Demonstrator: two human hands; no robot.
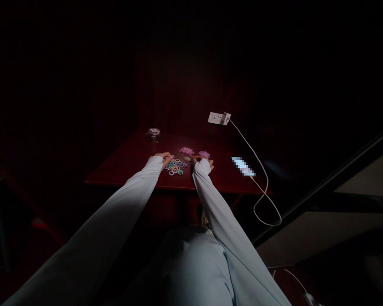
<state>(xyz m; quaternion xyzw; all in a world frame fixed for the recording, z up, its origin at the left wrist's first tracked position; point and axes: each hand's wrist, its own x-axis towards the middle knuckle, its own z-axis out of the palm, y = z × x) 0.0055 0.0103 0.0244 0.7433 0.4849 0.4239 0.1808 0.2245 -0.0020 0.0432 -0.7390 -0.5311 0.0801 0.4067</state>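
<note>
A loose pile of small coloured rings that look like hair ties [178, 166] lies near the table's front edge. My left hand [164, 159] is at the left side of this pile, with its fingers bent and pressed together; whatever they may hold is too small to make out. Just right of a small beige bunch [187, 159], my right hand [203, 161] has thumb and finger pinched, and the content of the pinch cannot be made out. Behind the hands are a pink heap [187, 151] and a purple heap [204, 154] of small strands or bands.
A clear lidded jar [153, 135] stands at the back left of the dark red table [115, 169]. To the right lies a lit phone [243, 166]. Its white cable [254, 154] hangs in a loop and runs to a wall socket [215, 118]. The surroundings are very dark.
</note>
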